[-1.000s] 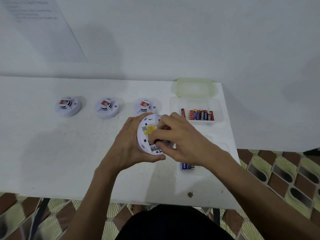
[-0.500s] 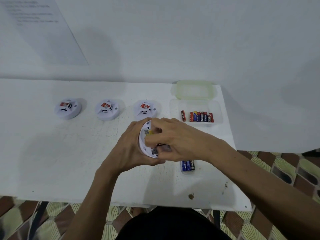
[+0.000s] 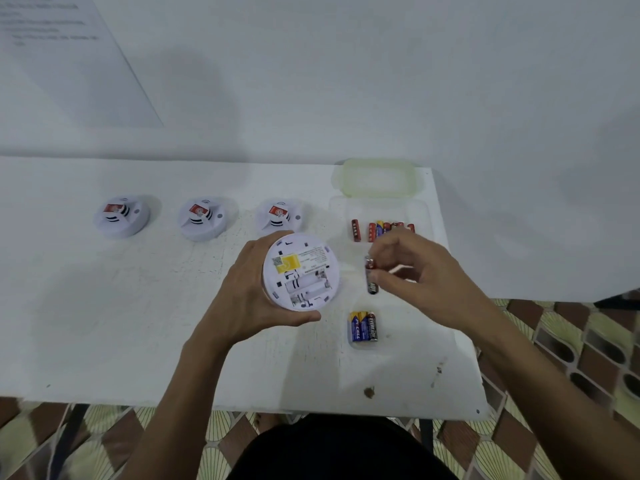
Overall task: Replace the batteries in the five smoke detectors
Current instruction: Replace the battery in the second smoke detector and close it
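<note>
My left hand (image 3: 247,289) grips a white smoke detector (image 3: 300,271) held back side up, its battery bay open and showing no batteries. Just to its right, my right hand (image 3: 415,271) pinches a black and red battery (image 3: 371,276) upright above the table. Two batteries (image 3: 363,326) lie side by side in a shallow clear lid below that hand. Three more white smoke detectors (image 3: 122,216) (image 3: 204,218) (image 3: 281,216) sit in a row at the back.
A clear plastic box (image 3: 381,209) holding several batteries stands at the back right, with its greenish lid (image 3: 375,178) behind it. The white table (image 3: 104,306) ends at the right near my right arm. A paper sheet hangs on the wall at the left.
My right hand has pulled away from the detector to the right, now holding a battery. The battery bay, covered by my fingers before, is exposed.
</note>
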